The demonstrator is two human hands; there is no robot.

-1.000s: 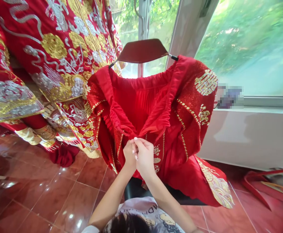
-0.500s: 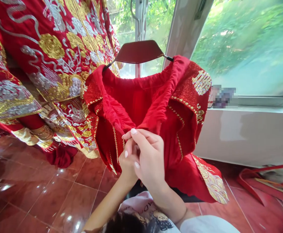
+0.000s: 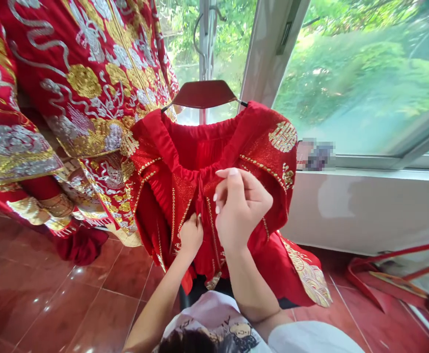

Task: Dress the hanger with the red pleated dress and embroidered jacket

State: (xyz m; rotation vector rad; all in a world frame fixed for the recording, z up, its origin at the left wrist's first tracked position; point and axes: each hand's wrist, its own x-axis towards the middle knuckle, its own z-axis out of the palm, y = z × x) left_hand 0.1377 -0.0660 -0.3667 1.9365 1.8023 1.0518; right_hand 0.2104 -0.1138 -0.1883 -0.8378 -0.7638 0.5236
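A red gathered skirt [image 3: 200,132] with gold-beaded panels hangs from a dark red hanger [image 3: 204,94] before me. At the front of its ruched waistband or neckline, a thin red drawstring [image 3: 200,189] hangs down from the middle. My left hand [image 3: 191,236] is closed low on the front, its fingertips pinching the lower part of this cord. To the right and a little higher, my right hand [image 3: 242,208] is pinched with thumb against index finger and the other fingers curled. Whatever may be between those fingertips is too small to make out.
Red garments [image 3: 85,83] with gold and silver embroidery hang close on the left. Behind the hanger are windows [image 3: 347,88] above a white wall [image 3: 347,211]. A red-framed object [image 3: 387,284] stands on the red tiled floor [image 3: 74,314] at the right.
My hands, together at the front middle before, have come apart: the left went down, the right up and rightward. The cord now shows between them. The garment appears lower and further left.
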